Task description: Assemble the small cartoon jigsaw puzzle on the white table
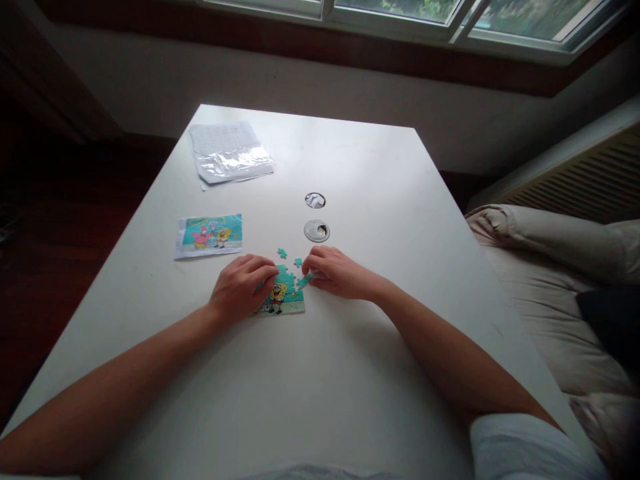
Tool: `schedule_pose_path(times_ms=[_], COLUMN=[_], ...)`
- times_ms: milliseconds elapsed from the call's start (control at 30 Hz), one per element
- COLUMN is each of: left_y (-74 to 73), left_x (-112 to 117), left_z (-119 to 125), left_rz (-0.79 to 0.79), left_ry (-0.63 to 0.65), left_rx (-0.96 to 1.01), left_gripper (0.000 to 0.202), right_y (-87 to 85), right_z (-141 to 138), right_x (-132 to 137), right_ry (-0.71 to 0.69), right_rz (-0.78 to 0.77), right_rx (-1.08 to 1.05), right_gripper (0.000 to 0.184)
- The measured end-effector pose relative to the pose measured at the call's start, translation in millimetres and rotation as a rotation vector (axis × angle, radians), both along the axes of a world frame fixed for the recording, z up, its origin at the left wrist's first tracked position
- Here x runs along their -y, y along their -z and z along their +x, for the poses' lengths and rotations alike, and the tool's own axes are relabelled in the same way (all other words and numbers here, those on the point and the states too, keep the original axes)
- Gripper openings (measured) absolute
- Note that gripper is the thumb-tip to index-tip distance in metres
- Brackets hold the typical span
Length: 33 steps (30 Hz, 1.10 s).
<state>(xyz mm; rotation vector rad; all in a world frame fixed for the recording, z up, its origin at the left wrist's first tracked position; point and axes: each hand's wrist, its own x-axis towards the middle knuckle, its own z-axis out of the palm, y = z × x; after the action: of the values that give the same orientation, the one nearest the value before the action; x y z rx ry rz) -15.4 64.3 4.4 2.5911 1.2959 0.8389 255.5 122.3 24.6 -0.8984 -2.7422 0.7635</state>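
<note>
A small, partly assembled cartoon jigsaw puzzle (pixel 283 293) lies on the white table (pixel 350 360) in front of me. My left hand (pixel 243 285) rests on the puzzle's left side, fingers curled down onto it. My right hand (pixel 336 271) pinches a teal puzzle piece (pixel 304 281) at the puzzle's upper right edge. Two loose teal pieces (pixel 283 253) lie just beyond the puzzle, between my hands.
A printed reference picture (pixel 209 235) lies to the left. A clear plastic bag on paper (pixel 230 155) sits at the far left of the table. Two round cable holes (pixel 317 230) are behind the puzzle. A beige cushion (pixel 560 267) is to the right.
</note>
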Motion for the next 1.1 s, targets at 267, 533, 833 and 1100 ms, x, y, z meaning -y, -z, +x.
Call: schedule_pose_path(times_ms=[267,533,833,1100], left_y=[0.2,0.9,-1.5,-7.9], left_x=[0,0,3,11], left_z=[1,0,5,13], left_rz=[-0.019,-0.033,-0.036,-0.258], left_ry=[-0.014,-0.010,0.024,-0.006], left_rx=[0.009,0.005,0.020,0.215], left_gripper=[0.017,0.016,0.018,0.014], right_y=[-1.5,0.7,5.6,10.2], right_z=[-2,-4,-22,-33], right_x=[1,3,15,29], right_ry=[-0.007,0.001,0.125,0.169], right_rz=[0.014,-0.030,-0.315,-0.380], right_rx=[0.022,-0.047,-0.402,-0.543], right_gripper=[0.011,0.005,0.006,0.014])
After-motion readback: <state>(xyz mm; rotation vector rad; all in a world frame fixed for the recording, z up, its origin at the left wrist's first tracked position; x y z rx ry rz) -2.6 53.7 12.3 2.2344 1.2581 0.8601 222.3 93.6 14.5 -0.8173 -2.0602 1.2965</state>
